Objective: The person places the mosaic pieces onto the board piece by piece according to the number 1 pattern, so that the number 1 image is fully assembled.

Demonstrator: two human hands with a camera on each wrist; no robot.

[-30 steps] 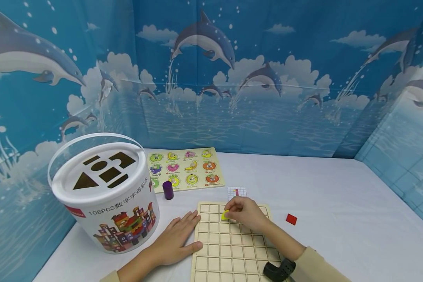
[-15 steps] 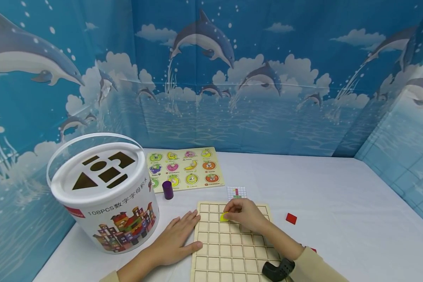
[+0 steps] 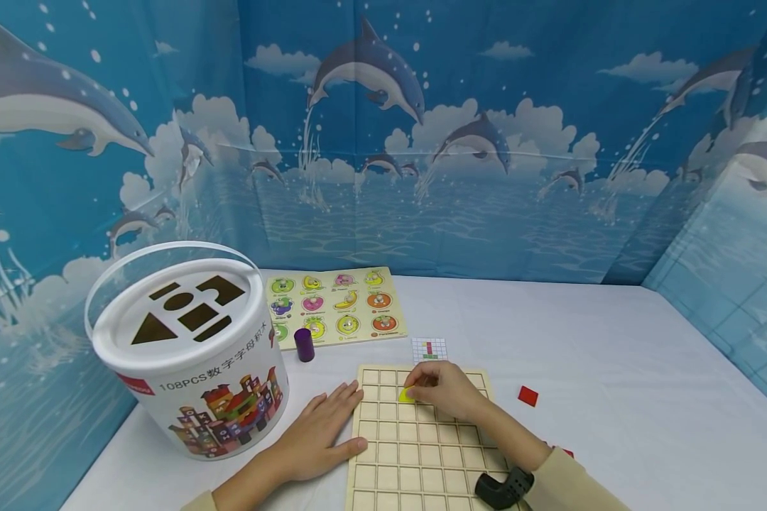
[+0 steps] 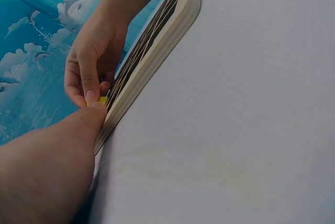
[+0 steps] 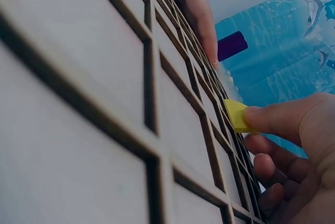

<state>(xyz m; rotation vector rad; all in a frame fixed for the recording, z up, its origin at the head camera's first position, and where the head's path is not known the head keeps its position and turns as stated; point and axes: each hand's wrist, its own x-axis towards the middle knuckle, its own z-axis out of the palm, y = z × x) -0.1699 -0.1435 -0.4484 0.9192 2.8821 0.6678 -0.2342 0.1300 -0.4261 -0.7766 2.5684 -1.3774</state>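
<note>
My right hand [image 3: 446,389] pinches a small yellow tile [image 3: 405,395] between thumb and fingers, over the far part of a pale wooden grid board [image 3: 399,454]. In the right wrist view, the yellow tile [image 5: 236,115] shows one curved edge and stands against the grid ribs. Whether it sits fully in a cell is hidden by my fingers. My left hand [image 3: 322,434] lies with fingers straight, its fingertips and thumb at the board's left edge. Behind the board lies a small printed grid card [image 3: 430,348] with a coloured figure on it.
A red tile [image 3: 528,396] lies right of the board; another red piece [image 3: 569,453] shows partly by my right sleeve. At left stands a white lidded bucket [image 3: 192,383] with shaped holes. Near it are a purple cylinder [image 3: 304,345] and a fruit puzzle board [image 3: 332,289].
My right hand has shifted the yellow tile slightly left and nearer on the board. A red piece beside my right sleeve has come into view. My left hand stays put.
</note>
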